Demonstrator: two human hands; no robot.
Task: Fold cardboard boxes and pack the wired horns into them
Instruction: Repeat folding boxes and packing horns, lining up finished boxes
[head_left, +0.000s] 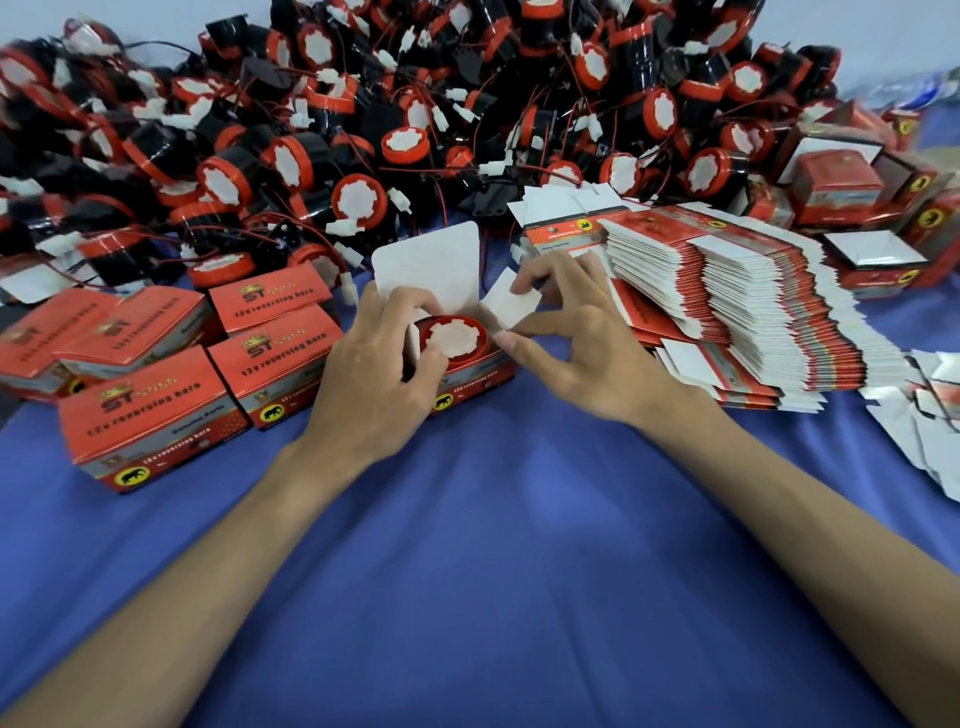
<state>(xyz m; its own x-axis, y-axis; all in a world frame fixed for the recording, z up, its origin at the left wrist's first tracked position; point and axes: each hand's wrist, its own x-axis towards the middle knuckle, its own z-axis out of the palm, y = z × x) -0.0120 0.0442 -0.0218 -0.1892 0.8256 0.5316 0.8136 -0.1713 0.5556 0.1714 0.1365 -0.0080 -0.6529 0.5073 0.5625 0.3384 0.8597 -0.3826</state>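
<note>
Both forearms reach forward over blue cloth (467, 571). Left hand (379, 364) palm down, fingers curled round left edge of open box (478, 375) at centre; horn (453, 338) sits inside, lid flap (426, 260) upright. Right hand (576, 343) pinches side flap (511, 306) between thumb and fingers. Closed boxes (156, 415) left, flat boxes (753, 312) right, loose horn pile (415, 104) behind

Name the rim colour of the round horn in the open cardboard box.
Red rim on the round horn; head view.
</note>
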